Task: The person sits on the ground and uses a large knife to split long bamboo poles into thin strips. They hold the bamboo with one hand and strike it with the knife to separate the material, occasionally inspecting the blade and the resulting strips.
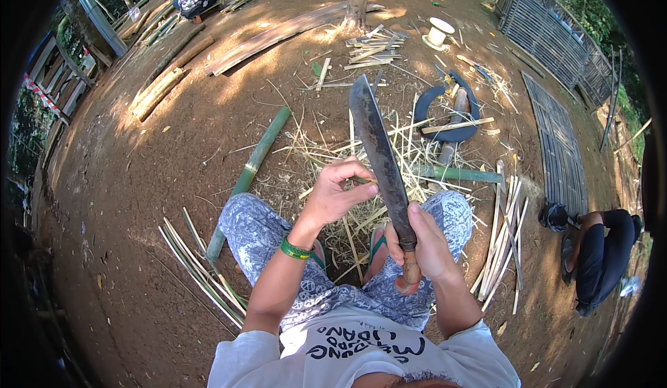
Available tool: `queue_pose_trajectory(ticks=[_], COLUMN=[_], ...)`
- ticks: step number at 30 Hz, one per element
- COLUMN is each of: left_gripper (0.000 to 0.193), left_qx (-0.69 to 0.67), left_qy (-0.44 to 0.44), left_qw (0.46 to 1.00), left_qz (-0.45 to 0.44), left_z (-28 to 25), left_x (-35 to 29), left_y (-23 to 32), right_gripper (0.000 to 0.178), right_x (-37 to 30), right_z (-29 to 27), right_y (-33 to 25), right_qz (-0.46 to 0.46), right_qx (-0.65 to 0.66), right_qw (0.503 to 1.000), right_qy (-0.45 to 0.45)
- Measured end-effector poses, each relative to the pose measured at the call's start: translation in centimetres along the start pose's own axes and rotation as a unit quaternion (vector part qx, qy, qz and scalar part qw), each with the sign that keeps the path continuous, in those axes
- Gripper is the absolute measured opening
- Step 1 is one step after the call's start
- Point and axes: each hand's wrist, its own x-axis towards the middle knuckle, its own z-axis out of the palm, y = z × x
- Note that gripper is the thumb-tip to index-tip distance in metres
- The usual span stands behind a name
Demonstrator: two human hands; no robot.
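Observation:
My right hand (pixel 429 241) is closed around the wooden handle of a machete (pixel 379 145). Its broad dark blade points up and away from me, tilted slightly left. Beside the blade, my left hand (pixel 335 195) is closed in a pinch on a thin greenish bamboo strip (pixel 362 179), mostly covered by the fingers. Pale bamboo shavings (pixel 337 232) lie between and beyond my feet. A green bamboo pole (pixel 260 153) slants along my left side. Split bamboo strips lie in bundles, one at my left (pixel 201 266) and another at my right (pixel 506 232).
Ahead on the right lie a black ring (pixel 467 132) and a short green bamboo piece (pixel 462 174). Farther off are a tree trunk (pixel 358 2), a pale spool (pixel 439 32), a plank (pixel 278 37) and logs (pixel 158 95). A slatted panel (pixel 554 145) and a person (pixel 604 259) are at right.

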Motion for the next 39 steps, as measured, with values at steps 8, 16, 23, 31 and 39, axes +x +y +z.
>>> queue_pose_trajectory(ticks=[8, 16, 23, 31, 39], left_gripper=[0.012, 0.012, 0.012, 0.012, 0.009], left_qx=[0.025, 0.03, 0.03, 0.065, 0.053], left_qy=[-0.004, -0.011, -0.015, -0.04, -0.045], left_qw=[1.0, 1.0, 0.999, 0.997, 0.995], left_qz=[-0.002, 0.001, 0.003, -0.025, -0.067], left_z=[-0.1, 0.0, 0.1, 0.5, 1.0], left_x=[-0.1, 0.1, 0.1, 0.6, 0.9], left_y=[0.1, 0.5, 0.5, 1.2, 1.1], right_gripper=[0.063, 0.067, 0.069, 0.067, 0.06], right_x=[0.3, 0.3, 0.3, -0.1, 0.2], right_z=[0.1, 0.2, -0.3, 0.2, -0.5], right_y=[0.5, 0.4, 0.2, -0.1, 0.3], right_qz=[-0.002, -0.002, 0.006, -0.011, -0.024], right_qx=[-0.028, -0.01, -0.053, -0.195, -0.19], right_qw=[0.999, 1.0, 0.998, 0.975, 0.978], right_qy=[0.031, 0.028, 0.027, 0.105, 0.088])
